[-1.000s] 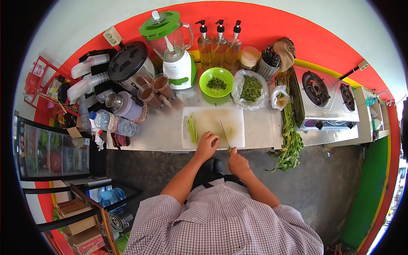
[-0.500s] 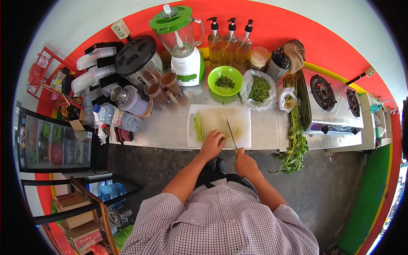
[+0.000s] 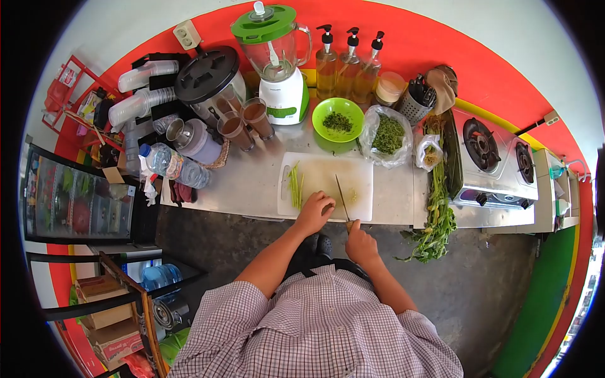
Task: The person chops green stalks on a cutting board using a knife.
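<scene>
My right hand (image 3: 363,244) is wrapped round the handle of a knife (image 3: 341,194), its blade pointing away from me over the white cutting board (image 3: 359,172). Close to the blade's left side, my left hand (image 3: 314,213) rests at the board's front edge with fingers curled; whatever they pinch is hidden. Several long green stalks (image 3: 295,187) lie on the left part of the board. Small pale green cut pieces (image 3: 353,196) are scattered to the right of the blade.
Behind the board stand a green bowl (image 3: 354,124) of chopped greens, a plastic bag of greens (image 3: 387,135) and a blender (image 3: 281,97). Leafy stalks (image 3: 437,217) hang over the counter's front edge, beside a gas stove (image 3: 488,164). Brown cups (image 3: 236,133) and a water bottle (image 3: 178,169) stand left.
The view has shifted slightly. Both hands keep nearly the same place, the knife still beside my left fingers; its blade looks a little more upright in view.
</scene>
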Motion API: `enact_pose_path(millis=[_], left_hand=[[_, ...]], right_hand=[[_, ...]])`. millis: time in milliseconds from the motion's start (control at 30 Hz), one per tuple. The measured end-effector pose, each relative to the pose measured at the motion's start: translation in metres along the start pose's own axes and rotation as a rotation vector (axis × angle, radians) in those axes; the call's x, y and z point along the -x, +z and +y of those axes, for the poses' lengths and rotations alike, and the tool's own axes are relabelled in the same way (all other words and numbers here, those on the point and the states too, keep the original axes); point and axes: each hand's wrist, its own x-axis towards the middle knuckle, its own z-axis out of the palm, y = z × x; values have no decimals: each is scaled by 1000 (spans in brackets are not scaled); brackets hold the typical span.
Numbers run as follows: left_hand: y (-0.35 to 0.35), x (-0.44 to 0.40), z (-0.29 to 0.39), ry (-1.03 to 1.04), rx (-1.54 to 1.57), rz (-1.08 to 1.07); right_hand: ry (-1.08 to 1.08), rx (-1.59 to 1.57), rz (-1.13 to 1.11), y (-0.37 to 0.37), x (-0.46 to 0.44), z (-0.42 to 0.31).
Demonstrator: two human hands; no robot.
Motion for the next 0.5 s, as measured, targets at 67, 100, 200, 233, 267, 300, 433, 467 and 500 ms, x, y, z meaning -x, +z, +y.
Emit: enact_pose_path(millis=[67, 100, 200, 233, 267, 300, 433, 467, 500], left_hand=[[-1, 1, 1, 26, -6, 22], [0, 2, 2, 28, -6, 20], [0, 2, 5, -2, 4, 28], [-1, 3, 5, 17, -32, -5], [0, 3, 6, 37, -67, -39], [0, 4, 5, 41, -64, -41], [2, 4, 5, 46, -84, -16], [1, 3, 6, 30, -83, -1], [1, 3, 6, 37, -84, -5]], right_hand=[[-5, 9, -17, -9, 7, -3], [-3, 6, -18, -11, 10, -6], [-13, -4, -4, 2, 4, -11], [-22, -8, 2, 8, 2, -10], [-16, -10, 5, 12, -1, -5], [-20, 16, 7, 4, -1, -6], [-3, 3, -60, -13, 7, -13], [-1, -2, -53, -6, 4, -11], [-14, 0, -33, 1, 2, -11]])
